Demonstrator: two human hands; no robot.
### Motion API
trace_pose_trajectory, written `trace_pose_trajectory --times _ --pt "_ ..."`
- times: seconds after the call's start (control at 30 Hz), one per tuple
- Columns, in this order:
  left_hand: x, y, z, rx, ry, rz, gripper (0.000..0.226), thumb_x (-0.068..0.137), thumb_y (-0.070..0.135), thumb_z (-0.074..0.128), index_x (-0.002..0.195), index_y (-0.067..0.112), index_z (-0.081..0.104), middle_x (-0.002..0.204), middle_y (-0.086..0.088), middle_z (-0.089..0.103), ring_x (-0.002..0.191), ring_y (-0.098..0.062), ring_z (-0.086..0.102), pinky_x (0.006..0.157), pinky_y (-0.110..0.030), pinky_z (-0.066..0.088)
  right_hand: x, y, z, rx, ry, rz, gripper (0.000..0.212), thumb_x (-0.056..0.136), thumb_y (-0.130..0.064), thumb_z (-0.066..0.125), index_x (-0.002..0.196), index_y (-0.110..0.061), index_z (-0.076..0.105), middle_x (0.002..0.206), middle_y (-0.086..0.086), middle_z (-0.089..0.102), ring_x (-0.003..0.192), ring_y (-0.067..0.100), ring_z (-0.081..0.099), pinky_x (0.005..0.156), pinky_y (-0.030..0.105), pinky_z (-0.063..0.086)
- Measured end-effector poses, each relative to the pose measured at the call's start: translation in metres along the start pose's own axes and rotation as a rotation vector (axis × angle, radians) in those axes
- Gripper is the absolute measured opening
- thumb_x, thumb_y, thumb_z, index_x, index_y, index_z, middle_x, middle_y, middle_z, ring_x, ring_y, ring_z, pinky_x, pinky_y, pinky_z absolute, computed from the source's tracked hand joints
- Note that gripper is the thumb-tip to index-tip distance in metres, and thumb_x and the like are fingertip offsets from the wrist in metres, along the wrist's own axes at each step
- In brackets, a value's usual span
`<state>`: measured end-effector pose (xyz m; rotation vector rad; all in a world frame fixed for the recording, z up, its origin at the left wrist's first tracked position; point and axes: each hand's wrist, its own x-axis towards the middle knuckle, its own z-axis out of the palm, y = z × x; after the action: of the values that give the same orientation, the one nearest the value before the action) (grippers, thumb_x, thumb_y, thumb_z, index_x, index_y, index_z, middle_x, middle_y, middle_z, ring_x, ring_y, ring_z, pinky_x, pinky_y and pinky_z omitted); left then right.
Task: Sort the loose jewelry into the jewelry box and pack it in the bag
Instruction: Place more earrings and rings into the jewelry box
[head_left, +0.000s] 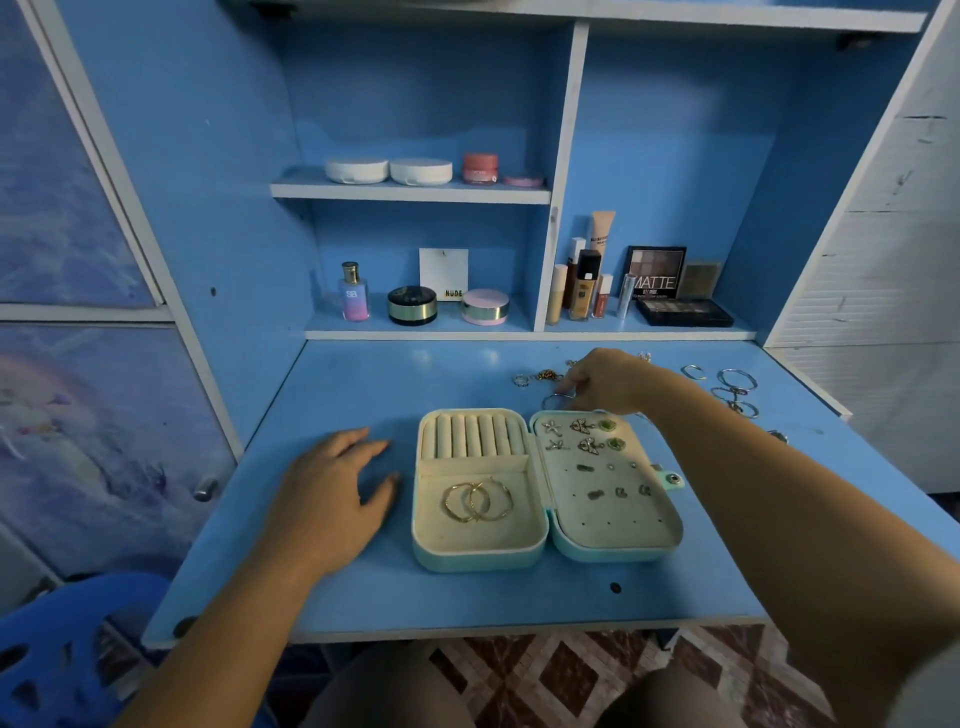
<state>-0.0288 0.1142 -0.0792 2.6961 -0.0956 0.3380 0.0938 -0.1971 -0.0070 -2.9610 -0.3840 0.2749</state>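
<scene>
On desk (363, 597), mint jewelry box (545, 551) open, gold hoops (477, 501) inside; right fingers (572, 387) pinch silver ring (551, 401), left fingers (363, 441) flat, empty.

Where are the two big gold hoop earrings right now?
In the head view, the gold hoops lie overlapping in the bottom tray in the left half of the jewelry box, just below the ring rolls and right of the left hand.

Desk (363, 587), plain blue, white edging; jewelry box (483, 558), mint-green shell, cream lining; hoop earrings (478, 501), gold; studs (605, 426), green; ring (553, 401) and bangles (736, 379), silver; compacts (357, 170), white; jar (480, 167), coral pink; perfume bottle (355, 293), pink-to-blue fade, gold cap; chair (62, 649), blue; floor tiles (561, 675), brown-and-pale diamond pattern
</scene>
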Motion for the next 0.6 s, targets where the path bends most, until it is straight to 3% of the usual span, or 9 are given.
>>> trace_pose_trajectory --times 0.17,0.27,0.33,0.47,0.53,0.6 --pt "-0.001 0.001 -0.002 -0.001 0.001 0.004 0.047 0.091 0.039 0.06 0.135 0.023 0.057 0.143 0.004 0.049 0.131 -0.017 0.045 0.112 -0.035 0.034 0.003 0.001 0.003 0.114 0.026 0.017 0.023 0.083 -0.028 0.071 0.103 -0.018 0.068 0.095 -0.005 0.061 0.09 0.016 0.057 0.082 0.026 0.046" --pt "0.0 0.003 -0.003 -0.036 -0.003 -0.013 0.045 0.089 0.039 0.063 0.131 0.023 0.06 0.139 0.004 0.052 0.125 -0.018 0.05 0.108 -0.035 0.039 -0.003 0.0 -0.001 0.29 0.144 0.004 0.009 0.082 -0.025 0.073 0.086 -0.018 0.072 0.081 -0.005 0.065 0.077 0.014 0.059 0.067 0.021 0.046" --pt "0.003 0.005 -0.005 -0.101 0.001 -0.051 0.044 0.089 0.041 0.062 0.13 0.024 0.061 0.136 0.005 0.054 0.12 -0.017 0.054 0.103 -0.036 0.044 -0.015 -0.004 -0.003 0.379 0.251 -0.024 0.006 0.087 -0.023 0.067 0.084 -0.018 0.069 0.072 -0.008 0.062 0.068 0.015 0.056 0.062 0.025 0.048" --pt "0.017 0.023 -0.007 -0.23 0.029 -0.122 0.047 0.093 0.046 0.055 0.135 0.026 0.053 0.136 0.004 0.054 0.124 -0.018 0.052 0.102 -0.038 0.044 -0.028 -0.006 0.0 0.362 0.361 -0.061 0.008 0.095 -0.02 0.054 0.09 -0.02 0.061 0.085 -0.004 0.063 0.081 0.024 0.061 0.073 0.037 0.052" --pt "0.025 0.034 -0.005 -0.206 0.021 -0.134 0.048 0.094 0.048 0.052 0.137 0.026 0.05 0.139 0.003 0.052 0.127 -0.019 0.049 0.102 -0.038 0.042 -0.024 -0.003 0.002 0.303 0.305 -0.024 0.008 0.094 -0.021 0.056 0.097 -0.016 0.062 0.095 0.0 0.064 0.088 0.022 0.061 0.074 0.032 0.051" --pt "0.03 0.039 0.0 -0.151 -0.019 -0.147 0.049 0.097 0.048 0.046 0.139 0.024 0.049 0.142 0.001 0.049 0.13 -0.019 0.047 0.105 -0.037 0.039 -0.015 0.0 0.004 0.222 0.187 0.012 0.022 0.092 -0.025 0.06 0.111 -0.014 0.062 0.11 0.003 0.063 0.095 0.021 0.059 0.076 0.028 0.047"
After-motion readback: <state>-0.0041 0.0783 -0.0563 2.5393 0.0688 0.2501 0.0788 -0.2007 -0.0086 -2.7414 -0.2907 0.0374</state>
